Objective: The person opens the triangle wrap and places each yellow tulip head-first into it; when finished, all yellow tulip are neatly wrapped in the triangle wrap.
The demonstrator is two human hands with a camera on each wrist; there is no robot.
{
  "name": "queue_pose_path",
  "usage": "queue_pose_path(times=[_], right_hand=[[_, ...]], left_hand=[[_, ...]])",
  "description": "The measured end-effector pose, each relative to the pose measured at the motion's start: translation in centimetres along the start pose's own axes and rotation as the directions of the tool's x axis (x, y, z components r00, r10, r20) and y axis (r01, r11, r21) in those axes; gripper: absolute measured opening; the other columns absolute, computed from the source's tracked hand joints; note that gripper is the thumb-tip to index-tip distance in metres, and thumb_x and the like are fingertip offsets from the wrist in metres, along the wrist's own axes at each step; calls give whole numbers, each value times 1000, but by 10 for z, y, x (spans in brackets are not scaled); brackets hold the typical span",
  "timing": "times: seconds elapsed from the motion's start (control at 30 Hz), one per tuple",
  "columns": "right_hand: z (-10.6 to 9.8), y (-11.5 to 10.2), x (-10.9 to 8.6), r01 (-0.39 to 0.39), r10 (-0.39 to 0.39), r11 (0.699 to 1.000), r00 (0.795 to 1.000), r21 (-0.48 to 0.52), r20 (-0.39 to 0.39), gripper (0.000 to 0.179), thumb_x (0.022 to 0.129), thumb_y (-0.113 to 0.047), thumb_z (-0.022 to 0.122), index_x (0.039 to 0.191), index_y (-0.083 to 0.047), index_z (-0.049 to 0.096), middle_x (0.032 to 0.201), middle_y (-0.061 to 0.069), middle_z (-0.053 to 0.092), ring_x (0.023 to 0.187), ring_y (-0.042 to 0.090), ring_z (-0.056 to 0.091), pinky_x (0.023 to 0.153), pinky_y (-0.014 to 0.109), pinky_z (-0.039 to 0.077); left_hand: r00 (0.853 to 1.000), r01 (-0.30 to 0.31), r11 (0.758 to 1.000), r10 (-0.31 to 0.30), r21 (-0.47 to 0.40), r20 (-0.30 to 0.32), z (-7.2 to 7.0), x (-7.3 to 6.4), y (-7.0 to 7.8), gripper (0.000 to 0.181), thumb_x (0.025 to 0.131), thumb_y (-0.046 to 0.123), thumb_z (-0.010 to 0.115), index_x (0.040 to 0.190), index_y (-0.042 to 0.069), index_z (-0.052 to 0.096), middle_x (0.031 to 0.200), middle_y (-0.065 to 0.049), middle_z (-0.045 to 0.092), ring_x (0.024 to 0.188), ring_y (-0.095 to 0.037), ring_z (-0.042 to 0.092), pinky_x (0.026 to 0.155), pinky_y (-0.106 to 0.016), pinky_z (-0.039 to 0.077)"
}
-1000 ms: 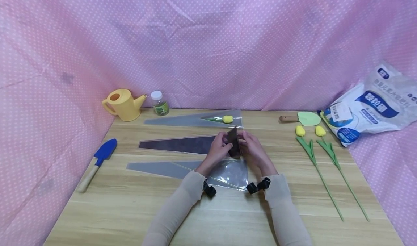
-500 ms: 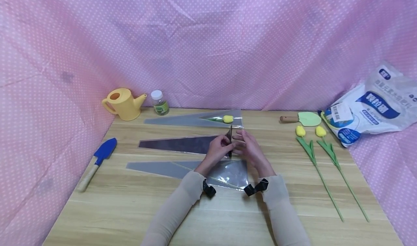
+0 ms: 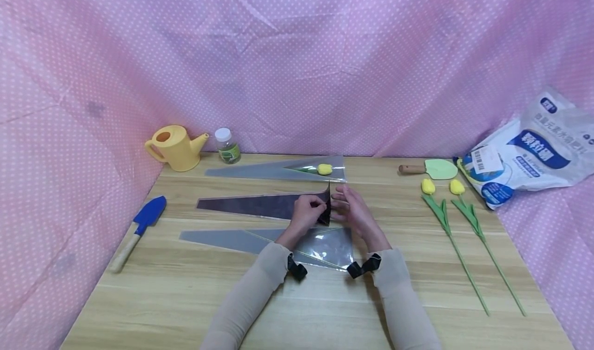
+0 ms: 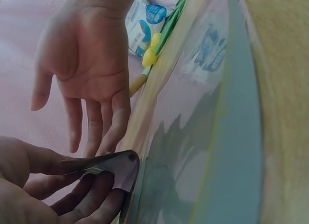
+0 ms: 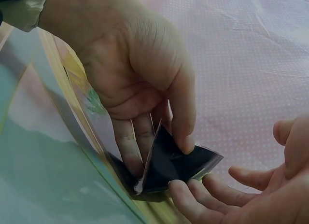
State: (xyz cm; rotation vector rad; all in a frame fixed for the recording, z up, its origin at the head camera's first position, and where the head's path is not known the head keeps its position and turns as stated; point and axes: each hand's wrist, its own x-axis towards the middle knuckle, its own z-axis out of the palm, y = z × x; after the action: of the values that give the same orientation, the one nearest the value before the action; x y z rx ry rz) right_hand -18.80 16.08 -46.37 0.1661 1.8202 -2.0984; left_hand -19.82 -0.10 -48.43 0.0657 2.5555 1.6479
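I see the dark sleeve [image 3: 260,205] with its wide end nearly edge-on at the fingertips of the left hand [image 3: 306,213]; 1 second ago that end faced my head camera as a broad panel, and since 0.5 seconds ago the left thumb has drawn back from past the rim. The left hand grasps that end, thumb on 1 side and fingers on the other, the narrow end stretching away to its left. The right hand [image 3: 355,213] is released, fingers extended just beside the raised rim; whether a fingertip touches it, I cannot tell.

For room, I have wood between the left hand and the far sleeve [image 3: 250,171] beyond it; the near sleeve [image 3: 322,247] passes under the left forearm, its upper edge close to that wrist. Right of the right hand, the table [image 3: 385,198] shows wood as far as the loose tulips [image 3: 448,231].

I count 3 sleeves; 3 tulips, 1 inside the far sleeve and 2 loose; 2 trowels, the blue trowel [image 3: 149,215] well left of the left hand, the green trowel [image 3: 440,169] beyond and right of the right; 1 watering can [image 3: 177,149] and 1 jar [image 3: 229,151] beyond and left of the left hand; 1 bag [image 3: 533,149] farthest right.
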Motion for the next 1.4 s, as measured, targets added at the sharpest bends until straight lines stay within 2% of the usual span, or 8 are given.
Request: queue_pose_path(times=[0.13, 0.27, 0.37, 0.5, 0.73, 1.0, 1.17, 1.4], right_hand=[[-2, 0, 2, -20, 20, 1000, 1000, -10, -14, 62, 108, -46, 25, 152, -4, 27, 150, 21, 39, 125, 27, 53, 100, 45, 54], [-4, 2, 7, -35, 33, 999, 998, -33, -58, 58, 108, -42, 31, 152, -4, 28, 151, 22, 39, 127, 30, 53, 93, 39, 57], [-7, 3, 11, -39, 33, 996, 996, -79, -78, 53, 108, -35, 36, 149, -2, 31, 151, 24, 40, 131, 38, 51, 87, 34, 59], [-8, 2, 19, -41, 28, 983, 997, -179, -75, 53, 106, -32, 45, 147, 0, 35, 152, 25, 40, 135, 42, 50, 88, 37, 59], [-4, -1, 27, -81, 52, 959, 992, -270, -112, 56, 100, -36, 57, 142, -1, 41, 141, 22, 48, 120, 33, 57, 84, 41, 61], [1, 0, 30, -85, 29, 939, 985, -334, -169, 43, 99, -31, 59, 128, -1, 48, 124, 16, 53, 103, 24, 57, 73, 37, 62], [-3, 2, 29, -77, 15, 939, 983, -336, -184, 35, 99, -27, 60, 120, 0, 52, 120, 14, 55, 100, 22, 62, 73, 37, 62], [-14, 4, 28, -69, 9, 939, 985, -336, -175, 25, 99, -25, 60, 107, -1, 57, 107, 8, 57, 94, 18, 61, 74, 33, 62]], left_hand=[[1000, -5, 1000, 4, -31, -14, -1, 1, -3, 9, 86, 9, 73, 80, 4, 78, 82, -11, 75, 68, -7, 57, 63, -22, 47], [999, 13, 998, -15, -62, -34, -2, 2, -6, 9, 82, 10, 77, 76, 3, 77, 75, -8, 73, 63, -6, 55, 59, -21, 45], [998, 24, 997, -28, -70, -53, -2, 2, -8, 10, 79, 11, 79, 74, 3, 77, 70, -3, 71, 62, -7, 54, 60, -21, 44], [998, 31, 996, -36, -82, -59, -2, 2, -9, 13, 78, 11, 80, 70, 3, 75, 64, 3, 67, 61, -7, 54, 58, -21, 43], [996, 50, 992, -58, -113, -68, -2, 2, -10, 16, 76, 11, 82, 67, 1, 74, 60, 7, 62, 62, -8, 53, 57, -21, 41], [994, 66, 991, -76, -117, -78, -1, 1, -7, 18, 76, 13, 83, 65, 2, 73, 63, 4, 65, 65, -10, 56, 59, -21, 44], [993, 92, 986, -100, -138, -55, -2, 1, -8, 21, 78, 17, 83, 68, 2, 74, 64, 5, 65, 63, -8, 57, 59, -21, 45], [991, 128, 969, -133, -210, -9, -3, 3, -8, 21, 84, 18, 80, 77, 0, 76, 72, -3, 71, 59, -6, 62, 59, -22, 52]])
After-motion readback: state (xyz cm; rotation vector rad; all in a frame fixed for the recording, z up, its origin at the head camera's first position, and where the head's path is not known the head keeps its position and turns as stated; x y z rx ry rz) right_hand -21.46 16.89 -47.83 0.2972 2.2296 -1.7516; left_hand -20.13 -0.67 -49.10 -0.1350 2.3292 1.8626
